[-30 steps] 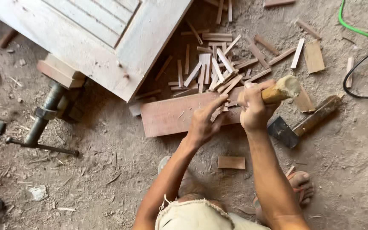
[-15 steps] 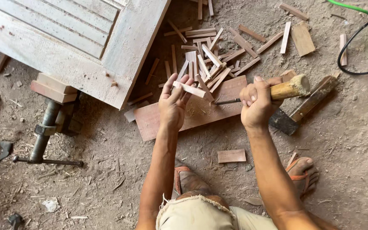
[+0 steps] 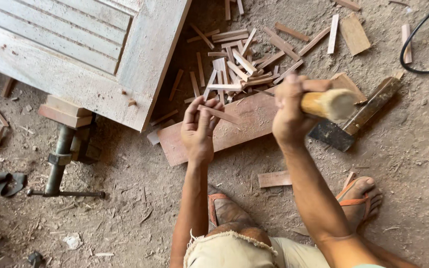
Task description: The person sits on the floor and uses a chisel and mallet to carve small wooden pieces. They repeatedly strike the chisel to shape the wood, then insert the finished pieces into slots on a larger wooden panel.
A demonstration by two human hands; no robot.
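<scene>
- Step in hand (judged): the left hand [image 3: 198, 130] holds a thin reddish wooden stick [image 3: 219, 114] over a flat reddish-brown wooden board [image 3: 247, 124]. The right hand [image 3: 290, 111] holds a round pale wooden handle [image 3: 329, 103] raised beside it.
- Left grip: fingers closed in a pinch on the near end of the stick. The stick slants away to the right of the grip, above the board.
- Right grip: closed fully around the handle. The butt end sticks out to the right of the grip, and the working end is hidden by the hand.
- Requirement (judged): any work on the stick calls for it to be seated on the board, with the left fingers clear of the tool's path.
- Beyond both grips: a loose pile of short cut wooden sticks [image 3: 239, 64] on the dirt floor [image 3: 413, 164], touching the board's far edge.
- Just right of the right grip: a dark metal-headed hammer [image 3: 331, 135] lies on the floor.
- Left of the left grip: a pale slatted wooden door panel [image 3: 75, 54], with a grey metal bar clamp [image 3: 58, 164] under it.
- Near side of the grips: a small flat wooden offcut [image 3: 274, 178] and a sandalled foot [image 3: 358, 198].
- Obstruction: the stick pile crowds the board's far edge. Nothing lies between the two grips.
</scene>
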